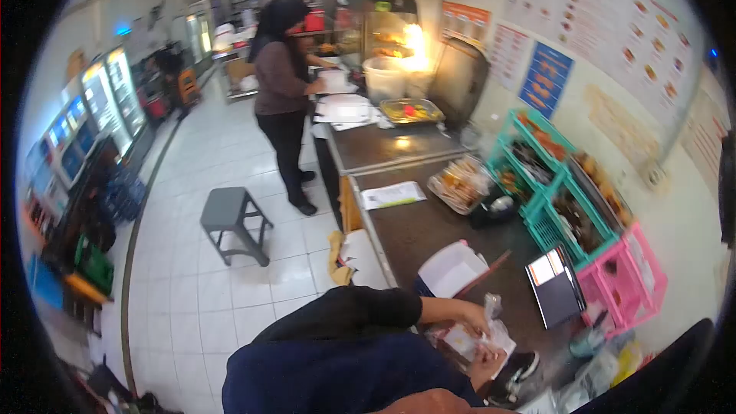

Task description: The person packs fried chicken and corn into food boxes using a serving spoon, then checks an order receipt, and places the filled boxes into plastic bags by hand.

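Note:
My left hand (474, 320), at the end of a dark sleeve, has its fingers closed on the upper part of a clear plastic bag (498, 330). Just below it my right hand (483, 366) pinches the same bag, close to the left fingers. A white packet with red print (460, 341) lies at the bag, partly hidden by my hands. Beyond my left hand stands an open white box (452, 270), with a thin brown stick beside it. Small black-and-white items (524, 368) lie right beside my right hand.
A tablet (553, 284) stands near turquoise baskets (571, 207) and a pink basket (625, 284). A wrapped food tray (460, 184) and a paper sheet (392, 195) lie farther along the counter. A co-worker (284, 92) stands beyond a grey stool (236, 218).

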Tool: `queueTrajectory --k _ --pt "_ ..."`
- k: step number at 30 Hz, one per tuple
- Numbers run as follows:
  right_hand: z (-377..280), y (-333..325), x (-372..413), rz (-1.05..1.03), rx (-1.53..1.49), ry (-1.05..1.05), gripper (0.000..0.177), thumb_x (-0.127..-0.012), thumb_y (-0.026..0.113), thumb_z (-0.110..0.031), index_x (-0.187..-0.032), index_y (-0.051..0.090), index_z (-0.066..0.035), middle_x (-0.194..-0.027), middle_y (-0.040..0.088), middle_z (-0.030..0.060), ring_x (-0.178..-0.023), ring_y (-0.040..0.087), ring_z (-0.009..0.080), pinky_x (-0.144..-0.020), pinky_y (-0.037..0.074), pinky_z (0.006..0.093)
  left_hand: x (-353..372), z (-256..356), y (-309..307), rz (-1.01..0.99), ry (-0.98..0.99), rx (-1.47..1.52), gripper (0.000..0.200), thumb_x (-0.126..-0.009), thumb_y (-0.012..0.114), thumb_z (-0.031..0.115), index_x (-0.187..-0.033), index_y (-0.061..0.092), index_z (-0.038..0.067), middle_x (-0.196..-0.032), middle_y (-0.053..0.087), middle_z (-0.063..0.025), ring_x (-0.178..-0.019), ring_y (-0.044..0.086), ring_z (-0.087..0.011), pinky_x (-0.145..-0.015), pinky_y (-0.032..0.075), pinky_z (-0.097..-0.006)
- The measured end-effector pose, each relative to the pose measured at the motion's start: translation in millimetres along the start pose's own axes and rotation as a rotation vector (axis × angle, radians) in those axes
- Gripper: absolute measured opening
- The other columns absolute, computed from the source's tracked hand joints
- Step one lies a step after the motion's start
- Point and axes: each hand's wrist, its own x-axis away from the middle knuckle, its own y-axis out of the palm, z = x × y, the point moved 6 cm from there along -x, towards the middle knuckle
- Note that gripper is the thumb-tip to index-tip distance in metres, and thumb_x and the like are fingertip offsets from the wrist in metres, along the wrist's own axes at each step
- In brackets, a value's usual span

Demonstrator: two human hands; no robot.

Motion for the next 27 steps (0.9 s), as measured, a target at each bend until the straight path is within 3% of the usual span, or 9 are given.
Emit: queueTrajectory --k 6,9,12,15,17,19,21,24,27 --pt "-10.4 1.9 -7.7 -0.052 -0.064 0.027 0.027 -0.073 0.049 0.006 -0.069 0.026 -0.006 -0.063 0.042 0.0031 -0.058 0.043 0.008 -0.054 0.038 0.0189 -2.1 -6.6 0.0 0.009 0.064 0.011 0.023 -0.069 0.064 0.02 -0.078 0.06 -0.001 -0.07 0.058 -0.0069 -0.06 0.055 -0.0117 -0.054 0.046 -0.0221" --pt "-21.0 -7.1 -11.7 0.062 0.405 -0.002 0.026 -0.071 0.05 0.008 -0.068 0.028 -0.005 -0.067 0.045 0.0032 -0.059 0.043 0.0088 -0.054 0.038 0.0198 -13.0 -13.7 -2.6 -0.044 0.17 -0.235 0.025 -0.071 0.061 0.024 -0.079 0.061 0.0 -0.071 0.061 -0.0054 -0.062 0.056 -0.0105 -0.057 0.044 -0.0231" --pt "-43.8 8.0 -8.9 0.019 -0.007 0.047 0.018 -0.069 0.051 0.009 -0.075 0.037 0.0 -0.069 0.048 0.0054 -0.061 0.045 0.0103 -0.056 0.039 0.0213 -11.0 -15.4 -2.7 0.03 0.028 -0.341 0.027 -0.072 0.058 0.026 -0.083 0.06 0.002 -0.073 0.062 -0.0031 -0.063 0.057 -0.0099 -0.059 0.044 -0.0231" --pt "-38.0 10.7 -6.9 -0.105 0.096 0.024 0.02 -0.069 0.05 0.01 -0.086 0.042 0.005 -0.077 0.051 0.0105 -0.065 0.048 0.0124 -0.058 0.043 0.0236 9.1 0.3 -0.8 0.081 0.033 -0.371 0.024 -0.072 0.057 0.024 -0.083 0.06 0.003 -0.074 0.062 -0.0038 -0.064 0.057 -0.0115 -0.059 0.044 -0.0237" --pt "-29.2 7.1 -7.6 -0.164 0.046 0.046 0.025 -0.071 0.05 0.007 -0.094 0.043 0.005 -0.084 0.052 0.0093 -0.071 0.049 0.012 -0.062 0.041 0.0227 -46.6 -33.0 -4.4 -0.023 0.409 -0.465 0.024 -0.072 0.057 0.023 -0.083 0.059 0.002 -0.074 0.062 -0.0057 -0.064 0.057 -0.0129 -0.059 0.044 -0.0245" --pt "-23.6 5.6 -8.1 -0.134 0.027 0.063 0.027 -0.072 0.051 0.005 -0.098 0.043 0.005 -0.087 0.053 0.0085 -0.073 0.05 0.0118 -0.063 0.041 0.0223 -52.5 -38.7 -4.5 -0.05 0.486 -0.399 0.024 -0.072 0.057 0.022 -0.082 0.058 0.001 -0.074 0.061 -0.0071 -0.064 0.058 -0.0141 -0.06 0.045 -0.0253" --pt "-20.7 -0.1 -8.5 -0.007 0.044 0.078 0.027 -0.072 0.051 0.005 -0.098 0.043 0.005 -0.086 0.053 0.0082 -0.072 0.05 0.0117 -0.063 0.041 0.0223 -15.7 -12.5 1.7 -0.007 0.263 -0.183 0.022 -0.072 0.057 0.02 -0.081 0.058 0.0 -0.074 0.061 -0.0082 -0.064 0.058 -0.015 -0.06 0.045 -0.0261" --pt "-20.2 -3.7 -13.0 -0.098 0.065 0.037 0.026 -0.072 0.051 0.007 -0.097 0.043 0.006 -0.086 0.054 0.0119 -0.07 0.053 0.0159 -0.062 0.044 0.0242 -1.2 1.8 1.0 0.02 0.313 -0.491 0.021 -0.073 0.056 0.017 -0.085 0.057 0.0 -0.075 0.061 -0.0077 -0.065 0.058 -0.0155 -0.061 0.046 -0.0263" --pt "-11.3 3.5 -11.1 -0.233 0.115 0.055 0.03 -0.072 0.053 0.005 -0.099 0.042 0.006 -0.085 0.053 0.0095 -0.072 0.05 0.0122 -0.061 0.041 0.0221 1.3 -3.6 3.3 -0.023 0.258 -0.099 0.02 -0.072 0.057 0.016 -0.084 0.058 0.0 -0.075 0.061 -0.0074 -0.065 0.057 -0.0138 -0.06 0.046 -0.0264"
